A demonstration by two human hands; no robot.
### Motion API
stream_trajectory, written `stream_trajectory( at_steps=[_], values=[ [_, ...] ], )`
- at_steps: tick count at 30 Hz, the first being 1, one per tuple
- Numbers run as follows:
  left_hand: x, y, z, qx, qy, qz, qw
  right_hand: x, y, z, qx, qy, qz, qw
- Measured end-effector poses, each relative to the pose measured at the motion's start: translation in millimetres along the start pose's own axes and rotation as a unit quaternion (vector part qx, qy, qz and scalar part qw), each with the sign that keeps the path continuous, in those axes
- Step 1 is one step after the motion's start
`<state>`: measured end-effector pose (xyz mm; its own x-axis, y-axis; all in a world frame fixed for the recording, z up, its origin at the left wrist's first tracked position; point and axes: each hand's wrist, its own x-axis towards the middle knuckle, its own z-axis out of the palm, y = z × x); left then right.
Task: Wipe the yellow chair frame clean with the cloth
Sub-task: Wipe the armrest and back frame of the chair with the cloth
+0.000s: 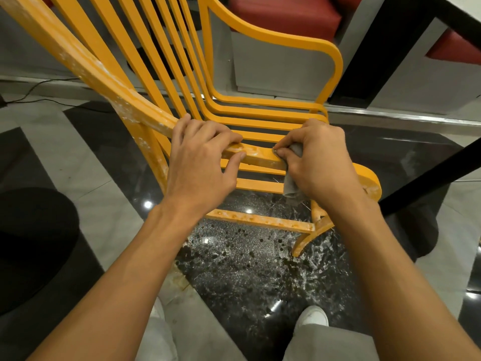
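Yellow chair frame point(260, 154) is tipped toward the person, and both hands are on the same front rail. The left hand point(203, 157) is wrapped round the rail, fingers over the top and thumb underneath, a proper hold. The right hand point(321, 162) has a grey cloth point(292, 185) bunched up in curled fingers and pressed onto the rail just beside it, with a tail of cloth hanging below.

Stuff I'd worry about from here:

- The rail looks wet and shiny right where the left hand grips. If that hand slips, the whole tilted frame could drop or swing, because I can't see anything else steadying it.
- The cloth is a tiny wad. My guess is it loads up fast and just smears the gunk along instead of lifting it, so it needs refolding.
- There's loads of white crusty residue on the long side rail point(86, 63) and some on the rounded end point(369, 182). The lower crossbar point(260, 220) has droplets sitting on it. It's easy to miss those while fussing over one spot.
- The glossy black floor point(247, 269) under the chair is spattered and looks wet, and the white shoe point(313, 315) is right next to it. Slip risk, I reckon.
- A cable point(39, 100) runs along the floor at the left, well away from the splatter for now, but runoff could creep.
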<state>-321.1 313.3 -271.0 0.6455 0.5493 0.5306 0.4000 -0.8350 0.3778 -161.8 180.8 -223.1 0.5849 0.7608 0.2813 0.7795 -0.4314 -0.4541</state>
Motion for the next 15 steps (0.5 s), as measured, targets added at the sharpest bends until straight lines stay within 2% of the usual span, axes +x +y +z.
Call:
stream_trajectory(
  at_steps=[4,7,11,15],
  values=[
    [-2.9,-4.6,-4.3,0.015,-0.009,0.005,1.000,-0.4,-9.4,6.5,-0.002,-0.027,-0.037,0.999],
    [-7.0,-8.6,-6.0,0.015,-0.016,0.015,1.000,4.1,-4.0,-5.1,0.019,-0.048,-0.003,0.999],
    [-11.8,-9.9,-7.4,0.020,-0.019,0.025,0.999,4.9,-15.8,4.9,0.009,-0.016,-0.004,1.000],
    [-13.2,-10.7,-6.8,0.019,-0.014,0.030,0.999,0.6,-14.0,0.3,0.023,-0.059,-0.001,0.998]
  ],
)
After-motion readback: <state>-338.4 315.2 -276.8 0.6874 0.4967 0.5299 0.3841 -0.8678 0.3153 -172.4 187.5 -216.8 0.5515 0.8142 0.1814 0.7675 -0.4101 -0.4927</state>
